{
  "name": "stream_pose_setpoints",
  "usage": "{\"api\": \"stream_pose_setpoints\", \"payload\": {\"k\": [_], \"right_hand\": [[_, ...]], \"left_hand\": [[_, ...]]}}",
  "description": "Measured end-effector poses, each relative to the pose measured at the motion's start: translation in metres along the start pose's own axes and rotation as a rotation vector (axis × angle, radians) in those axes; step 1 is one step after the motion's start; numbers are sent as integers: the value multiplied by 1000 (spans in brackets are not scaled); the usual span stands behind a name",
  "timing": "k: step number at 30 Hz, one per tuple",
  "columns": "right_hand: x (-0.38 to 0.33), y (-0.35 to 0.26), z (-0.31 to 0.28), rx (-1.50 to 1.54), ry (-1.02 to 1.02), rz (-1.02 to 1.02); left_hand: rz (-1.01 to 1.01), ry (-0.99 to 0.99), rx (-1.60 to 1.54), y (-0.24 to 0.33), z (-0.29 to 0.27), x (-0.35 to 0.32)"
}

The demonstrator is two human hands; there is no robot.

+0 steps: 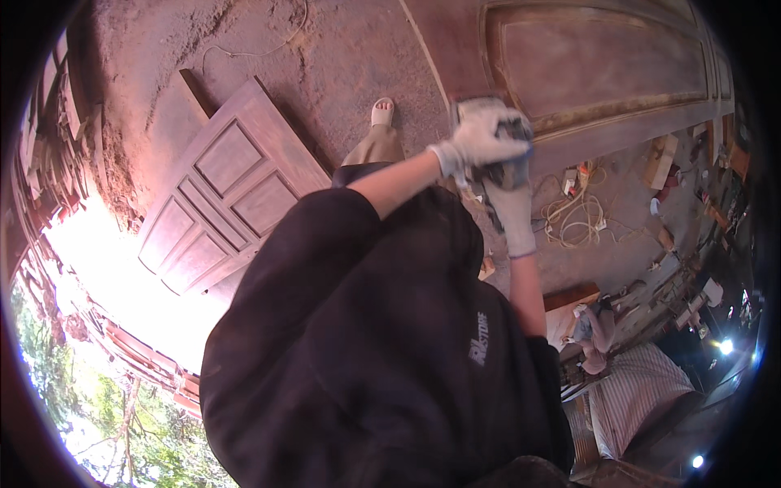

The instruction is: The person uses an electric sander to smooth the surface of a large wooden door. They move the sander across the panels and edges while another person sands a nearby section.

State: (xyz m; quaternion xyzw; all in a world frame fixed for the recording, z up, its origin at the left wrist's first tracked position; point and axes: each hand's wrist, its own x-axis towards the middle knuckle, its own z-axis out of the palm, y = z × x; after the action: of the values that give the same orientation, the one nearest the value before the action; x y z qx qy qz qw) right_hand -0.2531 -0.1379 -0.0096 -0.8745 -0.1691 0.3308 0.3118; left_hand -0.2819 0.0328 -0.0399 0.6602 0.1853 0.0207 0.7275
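Note:
In white work gloves, both my hands are closed on a dark hand-held power sander [514, 130], which sits on the edge of a brown wooden door [602, 57]. My left hand [482, 145] lies over the top of the sander, its fingers wrapped across the body. Nearer to me, my right hand [511, 205] grips the back end, with its fingers partly hidden. The sander's underside cannot be seen. This door has a raised panel framed by moulding, with darker strips along the grooves.
Another panelled door [236, 179] lies to the left on the dusty ground. A tangled yellow cord [576, 215] with a power strip lies right of my right hand. Wood blocks [661, 161] are scattered farther right. Another person [594, 329] is at the lower right.

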Motion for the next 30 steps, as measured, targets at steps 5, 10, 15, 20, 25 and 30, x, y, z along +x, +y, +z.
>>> {"api": "stream_pose_setpoints", "payload": {"k": [5,10,15,20,25,30], "right_hand": [[-63,70,-30,-260,-64,47],[-55,60,-31,-242,-88,82],[-1,-5,-16,-159,49,8],[2,2,-25,-213,55,78],[-59,56,-35,-159,45,80],[-75,58,-23,-161,39,21]], "left_hand": [[45,-177,29,-27,76,-44],[150,-85,26,-31,57,-44],[328,53,39,-35,3,5],[259,26,32,-29,14,16],[206,-103,-37,-56,78,-38],[273,-143,26,-55,67,-51]]}}
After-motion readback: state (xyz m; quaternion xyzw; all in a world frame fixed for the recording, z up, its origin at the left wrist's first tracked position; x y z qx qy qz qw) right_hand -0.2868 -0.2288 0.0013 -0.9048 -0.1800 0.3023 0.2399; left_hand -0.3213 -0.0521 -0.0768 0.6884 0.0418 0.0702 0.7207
